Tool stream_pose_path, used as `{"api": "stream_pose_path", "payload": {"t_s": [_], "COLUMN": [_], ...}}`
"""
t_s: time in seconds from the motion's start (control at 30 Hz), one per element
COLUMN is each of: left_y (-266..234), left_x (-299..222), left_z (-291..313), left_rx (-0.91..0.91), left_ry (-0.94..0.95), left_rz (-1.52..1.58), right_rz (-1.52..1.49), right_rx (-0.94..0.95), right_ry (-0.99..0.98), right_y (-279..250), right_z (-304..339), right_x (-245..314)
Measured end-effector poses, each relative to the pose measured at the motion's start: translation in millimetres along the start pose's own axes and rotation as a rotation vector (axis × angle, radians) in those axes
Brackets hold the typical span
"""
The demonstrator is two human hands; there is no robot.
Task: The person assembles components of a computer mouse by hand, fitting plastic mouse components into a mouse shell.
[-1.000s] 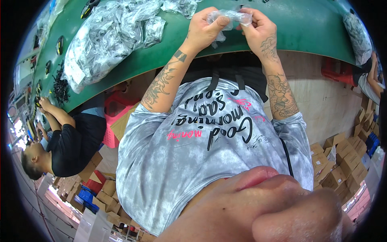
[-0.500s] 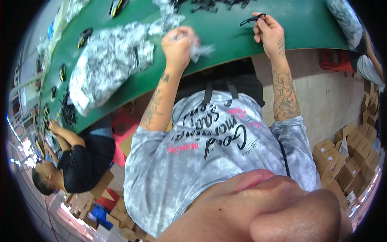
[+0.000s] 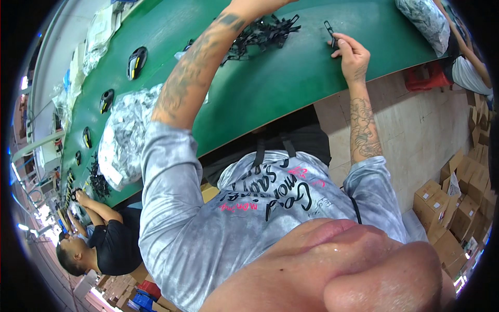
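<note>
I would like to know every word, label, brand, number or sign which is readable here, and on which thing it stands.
Grey shirt: large black lettering and smaller pink lettering, partly readable; I do not copy the wording.
Cardboard boxes: small white labels, too small to read.
Small black part in the right hand: no readable marks.
Black-and-yellow items on the green table: no readable marks.

The left hand [image 3: 254,7] runs off the top edge, its grip unseen; its forearm [image 3: 200,65] hides part of the black pile [image 3: 265,35] just below. The right hand [image 3: 355,56] covers a black piece's [image 3: 330,33] lower end.
</note>
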State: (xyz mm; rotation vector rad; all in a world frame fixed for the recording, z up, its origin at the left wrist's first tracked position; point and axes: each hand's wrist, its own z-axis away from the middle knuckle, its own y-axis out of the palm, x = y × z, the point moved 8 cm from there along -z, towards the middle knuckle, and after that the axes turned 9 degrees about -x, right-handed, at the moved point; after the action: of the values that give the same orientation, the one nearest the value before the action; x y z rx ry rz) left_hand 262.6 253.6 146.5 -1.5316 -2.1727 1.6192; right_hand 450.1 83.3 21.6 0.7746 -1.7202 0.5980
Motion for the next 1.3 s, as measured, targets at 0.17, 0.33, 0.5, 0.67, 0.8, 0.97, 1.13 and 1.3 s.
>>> {"api": "stream_pose_path", "payload": {"t_s": [0.17, 0.33, 0.5, 0.67, 0.8, 0.97, 1.13, 1.3], "left_y": [101.4, 166.5, 166.6, 56.5, -11.9, -76.5, -33.5, -10.4], "left_x": [-3.1, 15.4, 21.7, 84.8, 50.2, 67.3, 94.6, 102.0], "left_z": [-101.6, -144.5, -149.2, -121.3, -16.6, 185.5, 304.6, 313.1], "left_rx": [0.183, -0.062, 0.205, 0.303, 0.333, 0.121, -0.282, -0.361], "left_ry": [0.043, 0.116, -0.028, -0.278, -0.421, -0.548, -0.969, -0.960], "left_rz": [-0.174, -0.315, -0.229, 0.383, 1.194, 1.345, 1.401, 1.297], "right_rz": [0.209, 0.221, 0.174, 0.155, 0.129, 0.071, 0.134, -0.109], "right_rx": [-0.120, -0.129, -0.185, -0.114, -0.143, -0.056, -0.058, 0.048], "right_ry": [0.091, 0.017, 0.047, 0.015, -0.008, 0.044, -0.035, 0.093], "right_y": [-6.4, -3.4, -15.5, 9.6, -15.5, 0.5, -8.3, 27.7], "right_z": [-3.7, -6.1, -3.5, -12.0, -9.2, -11.0, -5.7, 17.5], "right_x": [-10.8, -14.6, -18.9, -13.5, -9.0, -27.4, -20.8, 16.2]}}
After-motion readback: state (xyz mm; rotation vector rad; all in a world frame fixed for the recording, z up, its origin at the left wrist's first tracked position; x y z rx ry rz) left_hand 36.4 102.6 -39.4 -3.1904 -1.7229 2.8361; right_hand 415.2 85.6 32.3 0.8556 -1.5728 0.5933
